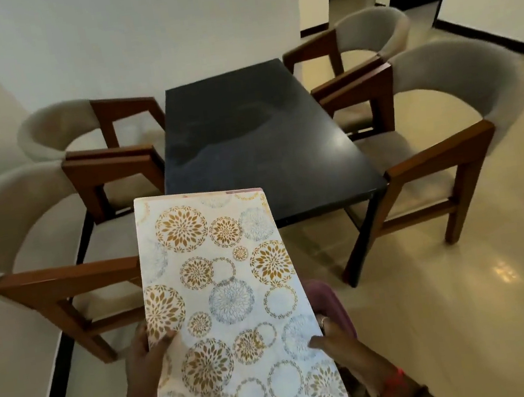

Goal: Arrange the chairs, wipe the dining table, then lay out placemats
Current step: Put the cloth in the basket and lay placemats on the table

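Along the left wall stand two chairs, the near-left chair [44,262] and the far-left chair [76,130], both drawn up to the long left edge of the dining table [262,137]. The dark tabletop carries no mats, and faint streaks show on it, so the chairs and wiping look done and the laying-out seems about to begin.

The left hand [147,352] grips the near left edge of the placemats [227,297], thumb on top of the patterned face and fingers hidden beneath. The mats look like a thin stack, held flat and slightly raised at the near end of the table, their long axis running away from the person toward the table's far end, nearly in line with the table's own length. Their far edge overlaps the table's near-left corner in view; whether it touches cannot be told.

The right hand [330,336] clasps the right edge, thumb lying on the top face, a ring visible, with pink cloth [328,300] beside it. Both hands sit level. The table lies ahead and slightly right, so the right hand is nearer its centre.

The far-right chair [365,35] and near-right chair [443,112] stand at the right edge.
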